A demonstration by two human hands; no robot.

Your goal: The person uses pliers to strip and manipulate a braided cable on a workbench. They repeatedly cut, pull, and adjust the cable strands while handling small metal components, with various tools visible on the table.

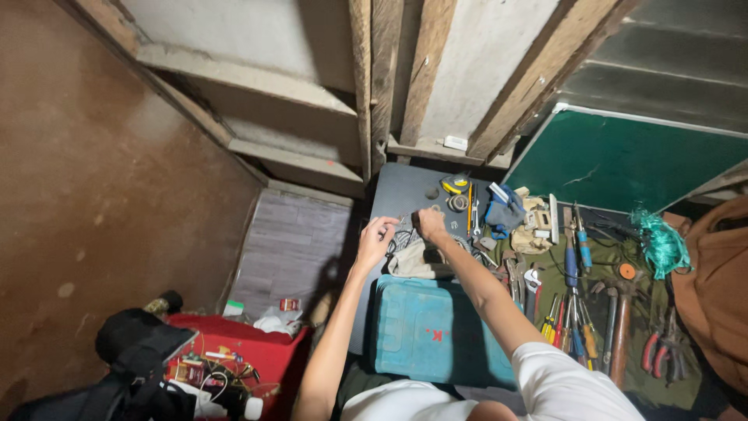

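Observation:
Both my arms reach forward over a teal plastic toolbox [432,331] to a dark tabletop [401,187]. My right hand [431,224] pinches a small dark part at its fingertips. Close beside it, my left hand [376,235] has its fingers curled toward the same spot, next to a tangle of thin wires [401,238]; what it grips is too small to tell. A beige cloth bundle [417,261] lies just under both hands.
Screwdrivers [573,261], a wrench [532,284], a hammer [621,327] and red-handled pliers [658,351] lie on a green cloth at right. A yellow tape measure [454,185], blue rag [502,210] and green netting [662,242] sit behind. A red box of electronics [249,351] and a black bag [140,343] stand at left.

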